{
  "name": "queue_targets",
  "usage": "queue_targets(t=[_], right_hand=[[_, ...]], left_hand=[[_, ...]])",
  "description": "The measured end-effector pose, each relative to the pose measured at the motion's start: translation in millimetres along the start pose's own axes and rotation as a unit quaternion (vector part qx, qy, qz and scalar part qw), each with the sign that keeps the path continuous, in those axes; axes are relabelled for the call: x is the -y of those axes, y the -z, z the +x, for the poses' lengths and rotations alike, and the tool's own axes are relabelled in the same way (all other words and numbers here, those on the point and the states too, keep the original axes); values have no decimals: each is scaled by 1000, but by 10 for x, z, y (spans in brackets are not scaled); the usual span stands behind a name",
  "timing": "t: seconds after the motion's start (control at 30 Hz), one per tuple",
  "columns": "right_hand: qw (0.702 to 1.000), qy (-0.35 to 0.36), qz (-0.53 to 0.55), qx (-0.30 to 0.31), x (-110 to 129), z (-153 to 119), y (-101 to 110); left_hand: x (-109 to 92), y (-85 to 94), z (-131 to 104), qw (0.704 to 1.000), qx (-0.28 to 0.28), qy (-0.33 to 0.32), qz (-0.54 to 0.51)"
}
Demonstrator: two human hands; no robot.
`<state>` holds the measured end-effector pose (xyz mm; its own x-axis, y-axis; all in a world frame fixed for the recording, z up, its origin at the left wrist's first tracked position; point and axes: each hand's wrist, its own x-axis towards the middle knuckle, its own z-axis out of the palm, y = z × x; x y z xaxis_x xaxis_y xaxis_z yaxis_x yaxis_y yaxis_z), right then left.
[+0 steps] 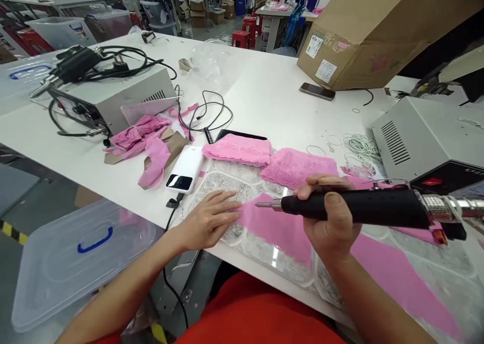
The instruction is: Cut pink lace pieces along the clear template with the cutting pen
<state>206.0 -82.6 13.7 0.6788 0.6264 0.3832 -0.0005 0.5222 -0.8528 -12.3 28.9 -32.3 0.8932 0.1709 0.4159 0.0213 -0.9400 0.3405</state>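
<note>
My right hand (333, 218) is wrapped round a black handpiece (363, 205), a thick pen-shaped tool with a narrow metal tip that points left. The tip is over a pink fabric piece (280, 228); whether it touches cannot be told. My left hand (212, 218) lies palm down with fingers stretched, its fingertips at the left edge of that piece. Under the fabric is a scratched clear plastic lid (260, 255). Two folded pink lace pieces (238, 150) lie just beyond, and a longer pink fabric piece (404, 278) extends at lower right.
Grey control boxes stand left (128, 92) and right (434, 137), the left one bearing another handpiece (75, 64). A white power bank (185, 168) with cables lies near pink scraps (155, 155). Farther back are a phone (317, 91) and a cardboard box (363, 36). A lidded bin (86, 258) stands lower left.
</note>
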Motion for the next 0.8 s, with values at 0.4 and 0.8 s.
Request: queue_targets(t=[0.4,0.8], right_hand=[[1000,-2,3,28,-110,-44,-130],[995,35,-42,-83,-68,182,93]], left_hand=[[7,-72,-55,1000,-27,-6,13],[-2,-60,-60,999,-40,-19,19]])
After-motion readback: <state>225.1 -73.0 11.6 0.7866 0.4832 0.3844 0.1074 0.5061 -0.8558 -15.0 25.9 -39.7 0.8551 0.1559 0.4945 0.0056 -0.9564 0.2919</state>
